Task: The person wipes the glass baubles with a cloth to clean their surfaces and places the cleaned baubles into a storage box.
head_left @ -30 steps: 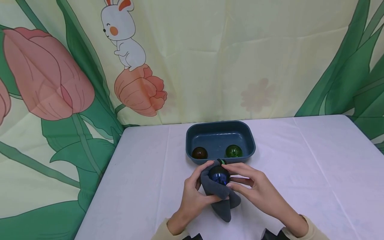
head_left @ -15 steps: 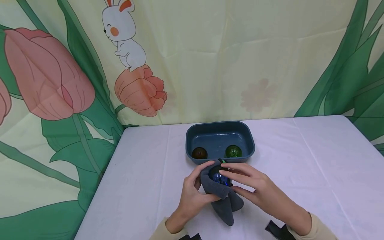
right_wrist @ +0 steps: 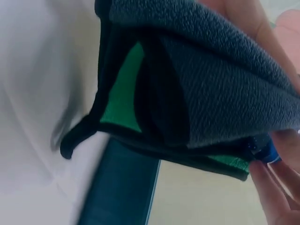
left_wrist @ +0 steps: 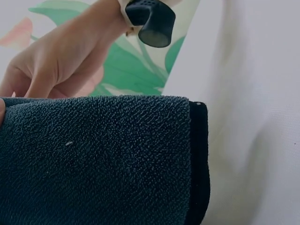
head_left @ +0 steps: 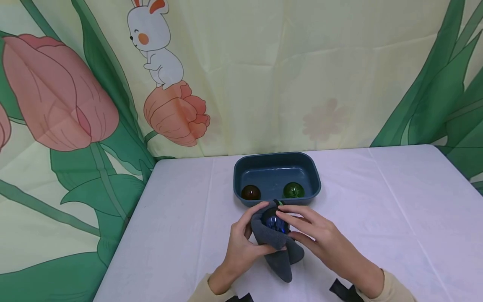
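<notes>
My left hand (head_left: 243, 245) grips a dark grey-blue cloth (head_left: 281, 262) that is folded around a shiny blue ball (head_left: 276, 223). The fingers of my right hand (head_left: 320, 237) hold the ball's right side, thumb below and fingertips above. In the left wrist view the fuzzy cloth (left_wrist: 98, 154) fills the lower left, with a black edging. Seen from the right wrist, the cloth (right_wrist: 229, 93) shows a green underside, and a bit of the blue ball (right_wrist: 268, 149) peeks out near fingertips. Most of the ball's left side is hidden by cloth.
A dark blue tray (head_left: 277, 158) stands just beyond the hands on the white-covered table (head_left: 181, 218). Inside it lie a brown ball (head_left: 250, 192) and a green ball (head_left: 294, 190). A printed curtain (head_left: 256, 84) hangs behind the table.
My right fingers have shifted on the blue ball, with one fingertip now higher across its front. The hanging cloth corners swung slightly right, then back. My left hand keeps its grip.
</notes>
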A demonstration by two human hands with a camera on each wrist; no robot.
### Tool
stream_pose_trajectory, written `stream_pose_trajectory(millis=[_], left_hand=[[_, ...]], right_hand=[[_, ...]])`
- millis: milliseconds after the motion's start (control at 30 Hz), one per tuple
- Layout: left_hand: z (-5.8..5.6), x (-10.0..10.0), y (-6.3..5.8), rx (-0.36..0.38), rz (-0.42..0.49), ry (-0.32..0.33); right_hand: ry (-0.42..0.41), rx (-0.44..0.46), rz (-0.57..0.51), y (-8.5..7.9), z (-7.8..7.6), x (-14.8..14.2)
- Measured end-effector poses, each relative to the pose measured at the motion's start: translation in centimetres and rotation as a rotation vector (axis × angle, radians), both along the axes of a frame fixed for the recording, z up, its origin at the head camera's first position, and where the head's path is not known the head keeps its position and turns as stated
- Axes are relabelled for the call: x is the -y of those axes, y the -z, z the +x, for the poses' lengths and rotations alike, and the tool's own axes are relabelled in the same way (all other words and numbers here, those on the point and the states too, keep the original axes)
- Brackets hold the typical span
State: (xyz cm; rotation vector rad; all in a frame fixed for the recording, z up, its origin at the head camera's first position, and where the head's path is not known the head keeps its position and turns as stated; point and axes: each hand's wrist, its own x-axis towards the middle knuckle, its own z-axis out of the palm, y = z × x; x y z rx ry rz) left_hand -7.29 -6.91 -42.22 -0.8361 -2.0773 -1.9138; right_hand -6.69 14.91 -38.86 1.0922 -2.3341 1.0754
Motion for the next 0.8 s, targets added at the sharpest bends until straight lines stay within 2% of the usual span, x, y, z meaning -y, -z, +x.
stream_pose_trajectory(millis=[67,267,367,433,567,700,800], left_hand=[[0.0,0.0,0.0,-0.011,-0.002,-0.006],[0.1,0.0,0.0,-0.031,0.002,-0.021],[0.1,0.0,0.0,-0.034,0.005,-0.025],[0.1,0.0,-0.2,-0.029,0.006,-0.024],[0.1,0.1,-0.4,-0.019,0.016,-0.008],[0.1,0.1,-0.3,0.007,0.026,0.003],[0.2,0.1,-0.3,0.066,0.043,0.001]], right_hand=[[0.016,0.055,-0.025,-0.1,0.1,0.2],[0.025,0.379,-0.140,-0.6,0.3,0.5],[0.025,0.447,-0.141,-0.8,0.3,0.5],[0.032,0.456,-0.119,-0.9,0.3,0.4],[0.058,0.373,-0.017,-1.1,0.5,0.1],[0.051,0.124,0.103,-1.4,0.6,-0.2],[0.011,-0.057,0.153,-1.5,0.5,-0.2]])
